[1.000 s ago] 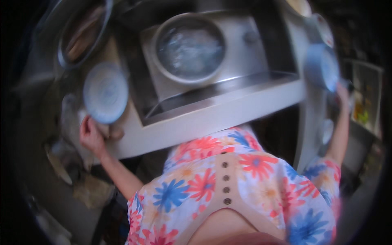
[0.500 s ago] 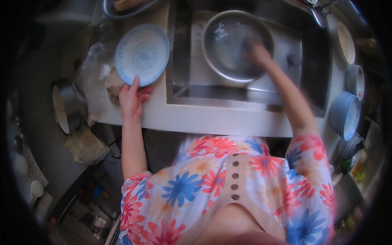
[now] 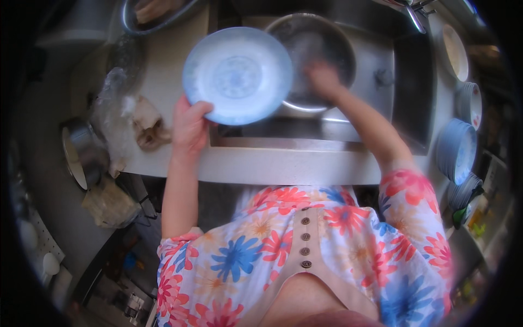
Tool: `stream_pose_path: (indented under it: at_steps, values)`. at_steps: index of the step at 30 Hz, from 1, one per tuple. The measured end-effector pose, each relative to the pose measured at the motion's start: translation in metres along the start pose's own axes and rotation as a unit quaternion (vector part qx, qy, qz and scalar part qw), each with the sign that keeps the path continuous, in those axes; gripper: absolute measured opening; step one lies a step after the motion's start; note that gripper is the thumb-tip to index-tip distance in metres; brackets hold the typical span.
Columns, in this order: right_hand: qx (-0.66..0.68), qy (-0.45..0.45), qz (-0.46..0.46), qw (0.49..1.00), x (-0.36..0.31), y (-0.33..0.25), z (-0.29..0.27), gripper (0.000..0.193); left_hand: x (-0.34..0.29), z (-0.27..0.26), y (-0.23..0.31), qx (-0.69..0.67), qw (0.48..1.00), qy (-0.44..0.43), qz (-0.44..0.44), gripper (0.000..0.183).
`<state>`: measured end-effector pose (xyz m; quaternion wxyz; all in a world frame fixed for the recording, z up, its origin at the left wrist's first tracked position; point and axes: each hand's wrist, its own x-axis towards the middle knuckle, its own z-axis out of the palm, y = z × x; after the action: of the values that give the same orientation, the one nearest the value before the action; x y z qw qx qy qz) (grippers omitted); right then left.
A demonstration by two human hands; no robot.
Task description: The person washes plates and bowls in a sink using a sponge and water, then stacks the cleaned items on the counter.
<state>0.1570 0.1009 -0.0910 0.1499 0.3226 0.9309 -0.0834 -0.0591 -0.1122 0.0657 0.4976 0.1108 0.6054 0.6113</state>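
Note:
A pale blue-and-white plate (image 3: 237,76) is gripped by its near left rim in my left hand (image 3: 190,122), thumb on top. It hangs over the left side of the sink (image 3: 289,143) and covers part of a round metal basin (image 3: 348,46). That basin stands in the sink with what looks like water in it. My right hand (image 3: 325,82) is down inside the basin, smeared by motion, so its fingers and anything they hold cannot be made out.
Stacked blue-and-white plates (image 3: 458,152) stand on the counter to the right, with smaller bowls (image 3: 471,103) and a wide bowl (image 3: 455,54) behind. Left of the sink lie crumpled clear plastic (image 3: 111,103) and a brown bag (image 3: 150,128). A metal pot (image 3: 90,152) sits further left.
My left hand has raised the plate off the counter and brought it right, over the sink's edge and the basin. My right hand has shifted slightly left within the basin.

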Motion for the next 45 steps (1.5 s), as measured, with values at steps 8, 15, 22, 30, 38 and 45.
stream_pose_path:
  at_steps: [8, 15, 22, 30, 38, 45]
  values:
    - [0.347, 0.068, 0.231, 0.906, 0.013, 0.042, 0.0, 0.028, 0.104, 0.089, -0.063, 0.441, 0.89, 0.075, 0.091, 0.047]
    - [0.457, 0.218, 0.177, 0.844, 0.044, -0.005, 0.012, 0.039, 0.154, 0.102, -0.109, 0.412, 0.909, 0.07, 0.0, 0.038]
    - [0.473, 0.279, 0.25, 0.798, 0.083, -0.034, 0.012, 0.04, 0.155, 0.099, -0.114, 0.199, 0.976, 0.036, -0.078, 0.04]
    - [0.434, 0.182, 0.03, 0.882, 0.004, -0.053, -0.012, 0.03, 0.155, 0.103, -0.116, 0.183, 0.98, 0.072, 0.013, 0.038]
    - [0.347, 0.289, 0.12, 0.884, 0.089, -0.045, 0.005, 0.019, 0.168, 0.096, -0.137, 0.28, 0.956, 0.084, -0.015, 0.033]
    - [0.321, 0.207, 0.145, 0.913, 0.08, -0.031, 0.001, 0.024, 0.168, 0.102, -0.145, 0.261, 0.959, 0.097, 0.05, 0.031]
